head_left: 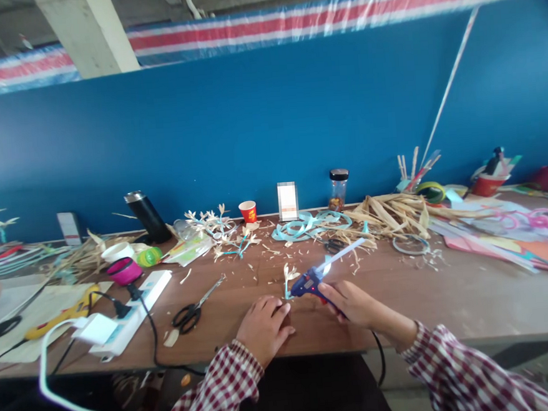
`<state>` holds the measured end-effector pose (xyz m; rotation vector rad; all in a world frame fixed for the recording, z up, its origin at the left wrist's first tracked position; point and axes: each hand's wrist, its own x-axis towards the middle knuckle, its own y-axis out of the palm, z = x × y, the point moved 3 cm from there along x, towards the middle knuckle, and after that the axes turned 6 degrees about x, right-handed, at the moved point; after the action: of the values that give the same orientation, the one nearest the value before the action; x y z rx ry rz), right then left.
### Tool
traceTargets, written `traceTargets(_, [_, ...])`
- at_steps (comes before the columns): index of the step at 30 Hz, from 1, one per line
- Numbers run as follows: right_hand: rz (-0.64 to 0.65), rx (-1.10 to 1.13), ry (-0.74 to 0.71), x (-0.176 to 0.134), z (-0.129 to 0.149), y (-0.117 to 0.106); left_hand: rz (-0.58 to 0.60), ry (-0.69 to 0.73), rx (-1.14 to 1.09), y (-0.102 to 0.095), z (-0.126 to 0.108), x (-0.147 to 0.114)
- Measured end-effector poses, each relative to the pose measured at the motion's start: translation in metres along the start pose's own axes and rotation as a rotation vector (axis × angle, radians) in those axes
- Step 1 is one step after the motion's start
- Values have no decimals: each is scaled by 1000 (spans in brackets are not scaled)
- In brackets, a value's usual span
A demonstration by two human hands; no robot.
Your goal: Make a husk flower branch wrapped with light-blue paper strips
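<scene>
Scissors (pixel 195 307) left of glue gun (pixel 307 283), apparently husks (pixel 387 215) beyond

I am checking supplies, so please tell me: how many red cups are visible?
2: one red cup stands at the back middle; another red cup is at back right. Others may be hidden.
</scene>
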<state>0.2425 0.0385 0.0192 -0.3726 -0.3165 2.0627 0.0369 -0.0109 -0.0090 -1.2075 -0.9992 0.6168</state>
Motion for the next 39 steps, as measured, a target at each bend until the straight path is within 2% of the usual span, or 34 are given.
traceTargets(13, [-18, -21, 6, -2, -3, -5, -16, -1, -4, -2, 0, 1])
traceTargets(16, [-46, 18, 8, -7, -6, -15, -14, 3, -9, -2, 0, 1])
traceTargets(18, [-135, 3, -40, -14, -7, -29, -14, 9, -16, 1, 0, 0])
traceTargets(20, [-286, -151, -111, -24, -8, -48, -36, 13, -25, 5, 2, -1])
traceTargets(22, [-469, -425, -143, -35, -12, -70, -69, 3, -25, 9, 4, -3])
traceTargets(24, [-635, -709, -124, -45, -22, -93, -104, 2, -19, 13, 7, -4])
traceTargets(26, [-737, -930, -93, -52, -37, -114, -126, 11, -15, 16, 9, -4])
traceTargets(30, [-808, -1138, 115, -60, -77, -149, -102, 13, -16, 16, 9, -3])
traceTargets(33, [-767, -1179, 202, -66, -95, -162, -71, 2, -11, 12, 7, -2])
traceTargets(35, [-737, -1201, 248, -69, -95, -165, -57, -14, -13, 9, 5, -1])
traceTargets(37, [-792, -1210, 304, -70, -83, -161, -48, -23, -22, 6, 3, -1])
traceTargets(39, [-848, -1181, 225, -65, -58, -144, -41, -21, -34, 4, 2, 0])
